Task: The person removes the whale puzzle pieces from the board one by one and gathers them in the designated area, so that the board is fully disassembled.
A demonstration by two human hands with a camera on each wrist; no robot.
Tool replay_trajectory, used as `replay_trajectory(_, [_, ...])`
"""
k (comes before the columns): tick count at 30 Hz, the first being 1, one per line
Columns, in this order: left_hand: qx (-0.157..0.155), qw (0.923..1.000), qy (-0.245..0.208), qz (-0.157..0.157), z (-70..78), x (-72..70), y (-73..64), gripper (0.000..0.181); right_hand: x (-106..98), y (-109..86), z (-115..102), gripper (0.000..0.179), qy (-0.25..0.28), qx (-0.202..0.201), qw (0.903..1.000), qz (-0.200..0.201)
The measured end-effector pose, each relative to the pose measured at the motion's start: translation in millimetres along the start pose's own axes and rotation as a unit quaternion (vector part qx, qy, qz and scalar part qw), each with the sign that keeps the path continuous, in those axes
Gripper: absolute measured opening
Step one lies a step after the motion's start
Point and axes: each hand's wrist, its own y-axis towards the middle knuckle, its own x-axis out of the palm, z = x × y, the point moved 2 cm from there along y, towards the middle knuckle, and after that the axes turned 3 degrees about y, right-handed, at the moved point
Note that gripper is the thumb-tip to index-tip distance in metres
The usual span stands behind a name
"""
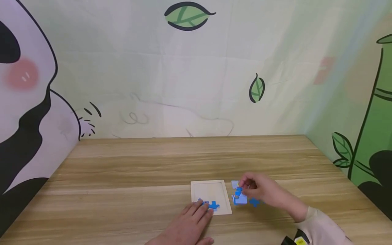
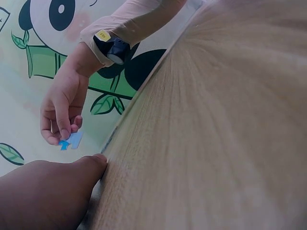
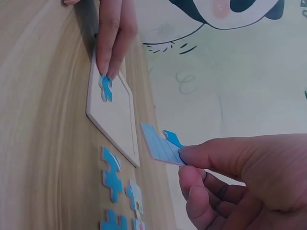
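Observation:
A pale wooden puzzle tray (image 1: 211,190) lies on the table with blue jigsaw pieces (image 1: 213,205) along its near side. My left hand (image 1: 190,223) reaches over the tray's near left corner, fingers extended and fingertips resting on those pieces. Just right of the tray, my right hand (image 1: 264,191) pinches a jigsaw piece (image 3: 160,147) between thumb and fingers. That piece is light blue with thin lines and a darker blue patch, and it is raised off the table in the right wrist view. The left wrist view shows the same piece (image 2: 73,140) below the right hand's fingertips.
Several loose jigsaw pieces (image 3: 112,175) lie beside the tray, under and around the right hand. One blue piece (image 1: 254,202) is partly below its fingers. The wood-grain table (image 1: 122,190) meets a printed backdrop (image 1: 183,75) with a panda and leaves.

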Motion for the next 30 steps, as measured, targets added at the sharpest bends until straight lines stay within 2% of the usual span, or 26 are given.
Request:
replay_trajectory(9, [0.002, 0.9999, 0.003, 0.015, -0.8, -1.1, -1.2, 0.069, -11, -10.7, 7, 0.009, 0.009, -0.007, 0.9999, -0.006])
replay_trajectory(15, [0.0, 1.0, 0.002, 0.007, 0.3, -1.8, -0.9, 0.07, -16, -21.4, 17, 0.007, -0.005, 0.006, 1.0, -0.002])
replay_trajectory(20, [-0.001, 1.0, 0.002, 0.006, 0.4, -2.4, -0.9, 0.07, -20, -29.7, 25, 0.007, -0.011, -0.005, 0.9999, -0.005])
replay_trajectory(30, [-0.001, 1.0, -0.001, 0.008, 0.1, -1.7, -1.0, 0.069, -27, -43.6, 41, 0.008, -0.025, 0.0, 0.9997, -0.004])
